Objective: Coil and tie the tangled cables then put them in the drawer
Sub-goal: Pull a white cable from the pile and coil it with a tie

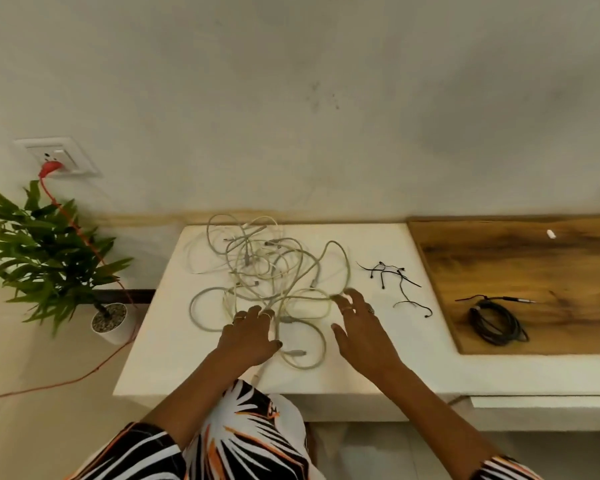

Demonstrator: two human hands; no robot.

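- Head view, centre of the frame: tangled pale cables [260,271] spread in loose loops over a white table [153,341], reaching from its far edge by the wall nearly to its near edge.
- Lower centre: left hand [248,336] palm down on the near part of the tangle, fingers bent over the loops, thumb against a strand; whether any strand is truly pinched cannot be told.
- Just right of it: right hand [361,327] with fingers spread and nearly straight, fingertips blurred at the right edge of the tangle, thumb held out to the side, gripping nothing visible.
- Rings on fingers of both hands.
- Right of centre: black ties [394,280] scattered on the white table, just beside the tangle and apart from it.
- Right side: wooden board [534,258] set into the surface, with a coiled black cable [496,322] lying on its near part.
- Upper left: wall socket [58,155] with a red plug [51,167]; orange cord [77,230] running down past a potted plant [49,251] to the floor at lower left.
- Bottom: patterned black, white and orange clothing [243,441].
- Drawer not made out.
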